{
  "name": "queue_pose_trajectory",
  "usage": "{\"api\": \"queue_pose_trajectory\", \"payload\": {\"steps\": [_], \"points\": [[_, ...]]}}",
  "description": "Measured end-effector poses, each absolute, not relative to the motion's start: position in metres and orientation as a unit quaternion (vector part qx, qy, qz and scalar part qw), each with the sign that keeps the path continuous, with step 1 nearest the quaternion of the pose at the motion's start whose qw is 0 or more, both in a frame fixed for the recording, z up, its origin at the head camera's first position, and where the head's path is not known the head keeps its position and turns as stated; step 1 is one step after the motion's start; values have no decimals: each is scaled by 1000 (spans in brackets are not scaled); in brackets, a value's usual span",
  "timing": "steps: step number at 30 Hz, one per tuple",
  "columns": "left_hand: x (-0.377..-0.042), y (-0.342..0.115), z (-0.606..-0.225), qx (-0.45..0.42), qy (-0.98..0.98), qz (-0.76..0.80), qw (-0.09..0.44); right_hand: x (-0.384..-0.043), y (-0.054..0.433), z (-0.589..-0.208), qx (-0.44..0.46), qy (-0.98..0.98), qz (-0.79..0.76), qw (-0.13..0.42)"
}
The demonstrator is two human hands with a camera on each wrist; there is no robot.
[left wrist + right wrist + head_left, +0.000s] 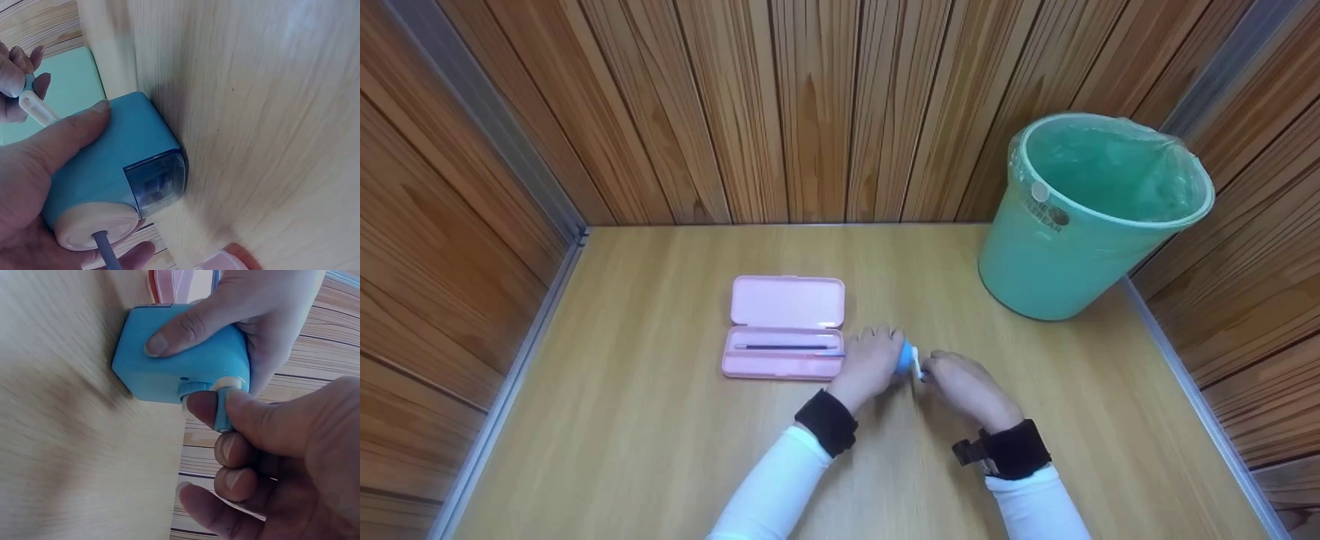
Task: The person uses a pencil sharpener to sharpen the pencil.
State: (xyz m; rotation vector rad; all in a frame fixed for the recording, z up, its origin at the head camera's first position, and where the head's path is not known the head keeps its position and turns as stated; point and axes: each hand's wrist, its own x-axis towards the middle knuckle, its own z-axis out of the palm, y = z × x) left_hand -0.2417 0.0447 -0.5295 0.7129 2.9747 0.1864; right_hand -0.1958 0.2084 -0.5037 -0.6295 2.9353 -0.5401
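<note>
A blue crank pencil sharpener stands on the table, and my left hand grips its body, thumb along one side. From its round pale front a pencil sticks out; the pencil's tip is hidden inside. On the opposite side, my right hand pinches the blue knob of the white crank between thumb and forefinger. Left of the left hand lies an open pink pencil case with a dark pencil in its tray.
A green bin with a clear plastic liner stands at the back right of the wooden table. Wood-panelled walls close in the back and both sides.
</note>
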Motion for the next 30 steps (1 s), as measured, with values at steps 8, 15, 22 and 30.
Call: {"api": "queue_pose_trajectory", "payload": {"steps": [8, 15, 22, 30], "points": [[-243, 41, -529, 240, 966, 71, 58, -197, 206, -500, -216, 966, -140, 18], [-244, 40, -529, 257, 962, 76, 44, -203, 207, -494, -216, 968, -130, 2], [-246, 35, -531, 275, 956, 93, 44, -216, 208, -495, -215, 964, -154, -10], [-245, 33, -535, 286, 953, 90, 30, -225, 210, -497, -183, 961, -208, 25]]}}
